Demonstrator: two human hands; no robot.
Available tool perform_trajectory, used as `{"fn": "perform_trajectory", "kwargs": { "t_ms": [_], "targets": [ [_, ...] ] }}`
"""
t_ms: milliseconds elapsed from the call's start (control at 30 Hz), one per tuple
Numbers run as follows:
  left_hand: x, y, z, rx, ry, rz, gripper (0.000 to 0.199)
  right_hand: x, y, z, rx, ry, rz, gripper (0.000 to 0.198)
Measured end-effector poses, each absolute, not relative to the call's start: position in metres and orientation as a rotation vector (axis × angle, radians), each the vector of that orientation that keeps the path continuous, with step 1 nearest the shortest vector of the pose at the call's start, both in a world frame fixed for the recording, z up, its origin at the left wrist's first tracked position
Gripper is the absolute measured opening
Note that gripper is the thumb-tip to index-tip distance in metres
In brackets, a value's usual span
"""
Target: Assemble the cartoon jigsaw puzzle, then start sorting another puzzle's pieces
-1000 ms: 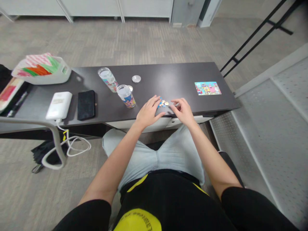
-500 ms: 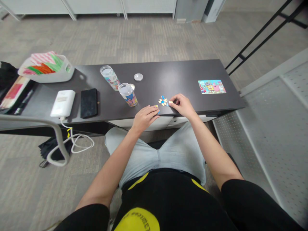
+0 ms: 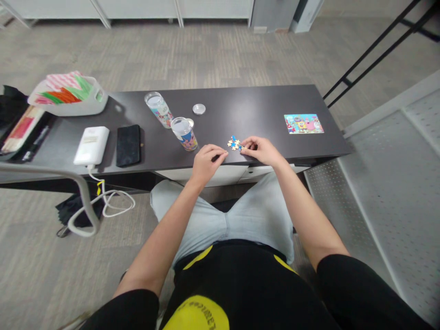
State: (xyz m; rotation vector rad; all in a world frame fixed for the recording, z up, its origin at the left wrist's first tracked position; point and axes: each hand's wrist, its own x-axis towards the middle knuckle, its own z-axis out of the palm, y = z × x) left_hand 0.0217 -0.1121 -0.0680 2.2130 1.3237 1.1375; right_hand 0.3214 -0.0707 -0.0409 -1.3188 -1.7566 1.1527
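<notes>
Several small jigsaw puzzle pieces (image 3: 233,143), blue and cream, lie in a loose cluster near the front edge of the dark table. To the right of them, my right hand (image 3: 261,150) has thumb and fingertips closed on a puzzle piece (image 3: 241,148) at the edge of the cluster. On the left, my left hand (image 3: 208,161) rests by the table edge with thumb and forefinger pinched together. Whatever is in that pinch is too small to make out. A clear canister with a cartoon print (image 3: 184,134) stands just beyond my left hand.
Behind is a second printed canister (image 3: 160,110), beside a round clear lid (image 3: 199,109). A colourful cartoon picture card (image 3: 304,124) lies at right. Leftward are a black phone (image 3: 128,145), a white power bank with cable (image 3: 91,145) and a white basket (image 3: 72,107).
My left hand has drawn its fingers from lying stretched over the pieces into a pinch. My right fingertips have lowered slightly with a piece, beside the cluster.
</notes>
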Motion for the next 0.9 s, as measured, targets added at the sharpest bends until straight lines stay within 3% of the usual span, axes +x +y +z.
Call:
{"fn": "perform_trajectory", "kwargs": {
  "t_ms": [133,300,567,667,800,900],
  "targets": [
    [0.019,-0.097,-0.051,2.132,1.409,0.993,0.005,0.324,-0.06,-0.035,-1.367,-1.802,1.179,0.035],
    [0.016,-0.084,-0.043,2.106,1.46,0.85,0.011,0.326,-0.048,-0.024,-1.431,-1.908,1.143,0.027],
    [0.011,-0.118,-0.049,2.386,1.346,0.793,0.037,0.324,-0.055,-0.02,-1.372,-2.127,0.913,0.029],
    [0.007,-0.134,-0.057,2.461,1.328,0.809,0.049,0.328,-0.072,-0.031,-1.284,-2.195,0.784,0.041],
    [0.005,-0.139,-0.068,2.508,1.308,0.867,0.033,0.33,-0.097,-0.044,-1.219,-2.263,0.599,0.064],
    [0.007,-0.136,-0.073,2.528,1.291,0.924,0.024,0.326,-0.111,-0.051,-1.24,-2.281,0.513,0.062]
  ]
}}
